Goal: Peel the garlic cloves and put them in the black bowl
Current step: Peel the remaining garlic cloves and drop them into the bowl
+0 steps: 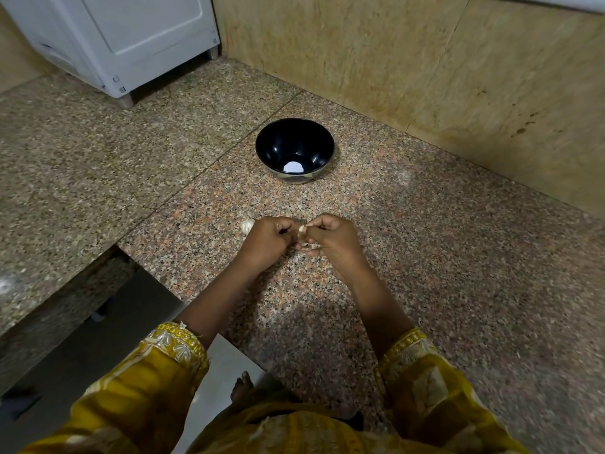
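Setting: I stand at a speckled granite counter and look down at my two bare hands. My yellow embroidered sleeves fill the bottom of the view.
Left hand: my left hand is curled narrow, its fingertips meeting the clove from the left. It hangs just above the middle of the counter, nearer the front edge than the back.
Right hand: my right hand is curled as well, with thumb and forefinger pinching the pale garlic clove at its top end.
Garlic clove: it is held in the small gap between both hands, off the counter and well short of the bowl.
Black bowl: the black bowl stands upright toward the counter's back edge, straight beyond my hands. I see no clove inside, only a bright white patch at the bottom that looks like reflected light.
Other garlic: a pale piece of garlic lies on the counter just behind my left hand.
Doing this step well: I judge that I am loosening the skin. It is best to hold the clove firmly with one hand and nip the skin at the tip with a nail of the other. Then I should pull it away in strips over the counter, not the bowl, so no papery bits land among the peeled cloves.
Hard to make out: my fingers cover most of the clove, so I cannot tell how much skin is on it. My left hand partly hides the piece of garlic, so I cannot tell whether it is a bulb or a single clove.
Cut off: a white appliance at the counter's back left corner runs out of the frame.
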